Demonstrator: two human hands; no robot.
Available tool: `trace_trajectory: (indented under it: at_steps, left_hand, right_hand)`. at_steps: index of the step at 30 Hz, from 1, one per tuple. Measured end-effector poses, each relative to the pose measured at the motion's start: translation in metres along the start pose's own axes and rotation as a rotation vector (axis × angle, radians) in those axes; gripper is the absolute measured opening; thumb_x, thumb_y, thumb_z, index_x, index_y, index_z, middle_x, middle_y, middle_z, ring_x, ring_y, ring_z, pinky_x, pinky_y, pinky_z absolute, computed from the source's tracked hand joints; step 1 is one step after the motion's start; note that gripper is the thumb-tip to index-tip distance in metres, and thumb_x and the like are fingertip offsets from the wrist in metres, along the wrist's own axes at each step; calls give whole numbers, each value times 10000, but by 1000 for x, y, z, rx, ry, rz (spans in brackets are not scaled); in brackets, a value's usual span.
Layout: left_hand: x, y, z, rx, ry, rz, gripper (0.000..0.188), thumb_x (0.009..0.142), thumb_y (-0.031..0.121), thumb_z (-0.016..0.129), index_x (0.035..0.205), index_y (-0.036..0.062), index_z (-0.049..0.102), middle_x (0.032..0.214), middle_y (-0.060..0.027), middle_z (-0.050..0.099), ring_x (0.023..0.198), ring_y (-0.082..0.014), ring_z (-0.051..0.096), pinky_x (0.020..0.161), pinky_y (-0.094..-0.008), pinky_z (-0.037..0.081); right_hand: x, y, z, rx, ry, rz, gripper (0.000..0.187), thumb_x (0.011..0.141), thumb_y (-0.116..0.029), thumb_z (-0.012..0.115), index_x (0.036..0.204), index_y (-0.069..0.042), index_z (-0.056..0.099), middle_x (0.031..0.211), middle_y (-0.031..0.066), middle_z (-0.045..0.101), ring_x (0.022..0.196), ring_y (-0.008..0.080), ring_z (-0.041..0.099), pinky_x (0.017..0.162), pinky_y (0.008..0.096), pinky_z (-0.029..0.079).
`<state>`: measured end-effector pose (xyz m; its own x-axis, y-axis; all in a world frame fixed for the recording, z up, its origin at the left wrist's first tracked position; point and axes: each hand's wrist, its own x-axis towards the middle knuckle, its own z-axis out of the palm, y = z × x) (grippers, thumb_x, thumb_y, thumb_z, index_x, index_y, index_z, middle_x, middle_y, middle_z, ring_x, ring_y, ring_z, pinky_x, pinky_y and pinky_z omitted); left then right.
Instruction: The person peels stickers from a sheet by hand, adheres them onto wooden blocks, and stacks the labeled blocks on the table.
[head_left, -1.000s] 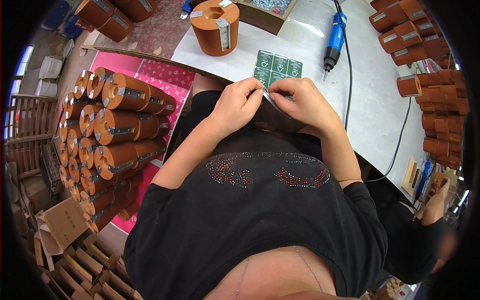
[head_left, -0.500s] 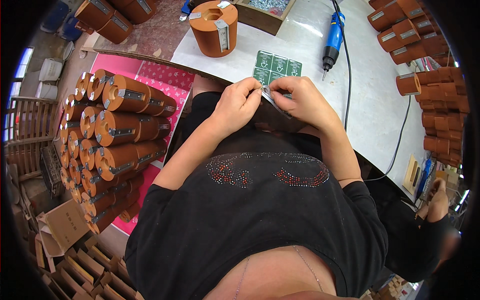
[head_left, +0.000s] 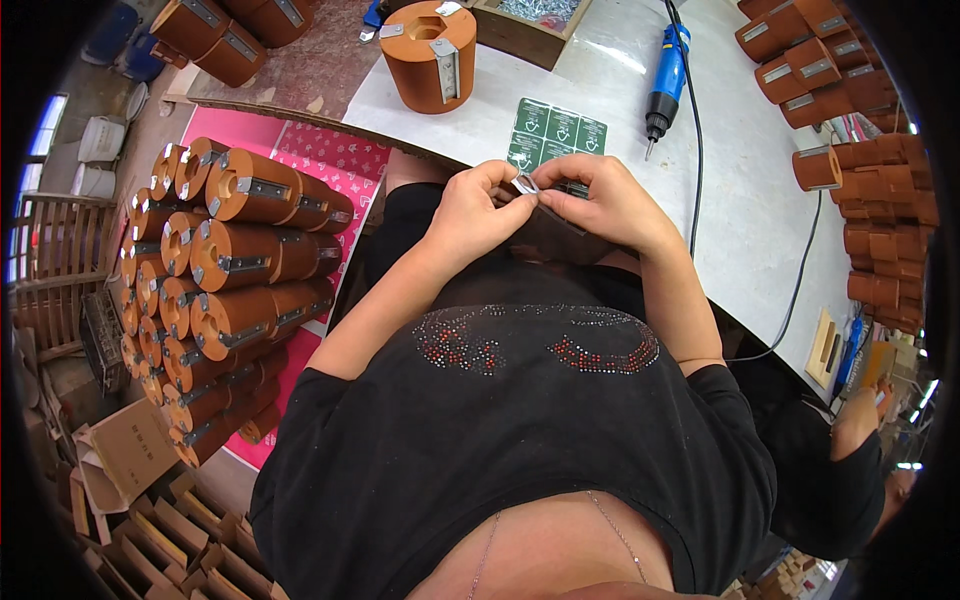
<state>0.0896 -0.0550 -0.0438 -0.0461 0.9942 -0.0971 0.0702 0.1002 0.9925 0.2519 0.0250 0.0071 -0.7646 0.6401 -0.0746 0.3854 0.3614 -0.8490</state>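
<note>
My left hand (head_left: 478,213) and my right hand (head_left: 600,200) meet at the near edge of the white table (head_left: 740,200). Their fingertips pinch a small shiny metal piece (head_left: 524,184) between them. Under both hands lies a dark brown flat thing (head_left: 556,240), partly hidden, resting against my lap. Just beyond my fingers a sheet of green labels (head_left: 556,132) lies on the table. An orange-brown cylinder (head_left: 432,52) with a metal strip and a centre hole stands upright further back.
A blue electric screwdriver (head_left: 666,80) with its black cord lies right of the labels. Several orange-brown cylinders are stacked at my left (head_left: 225,270) and along the right edge (head_left: 860,150). A wooden box of screws (head_left: 528,18) sits at the back. Another person (head_left: 850,450) is at lower right.
</note>
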Motion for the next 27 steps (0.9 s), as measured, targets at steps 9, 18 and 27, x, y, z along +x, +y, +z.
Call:
trace_trajectory:
  at_steps: [9, 18, 27]
  left_hand:
    - [4, 0, 0, -8, 47, 35, 162, 761, 113, 619, 828, -33, 599, 686, -68, 631, 618, -69, 578, 573, -230, 461]
    - [12, -3, -1, -218, -2, -27, 66, 826, 29, 571, 839, -29, 543, 756, -45, 616, 668, -93, 601, 598, -192, 458]
    - [12, 8, -5, -191, 34, -159, 130, 801, 64, 574, 810, -61, 538, 700, -109, 626, 536, -115, 592, 487, -221, 459]
  right_hand:
    - [2, -2, 0, -116, 15, -27, 184, 750, -43, 591, 916, 23, 636, 791, 119, 650, 714, 164, 613, 683, 269, 485]
    - [10, -4, -13, -191, 189, -68, 157, 751, -41, 553, 878, 35, 607, 684, 92, 599, 607, 119, 551, 578, 252, 451]
    - [30, 23, -35, 560, 310, 266, 115, 813, -83, 530, 866, 16, 554, 791, 88, 621, 718, 176, 647, 627, 247, 517]
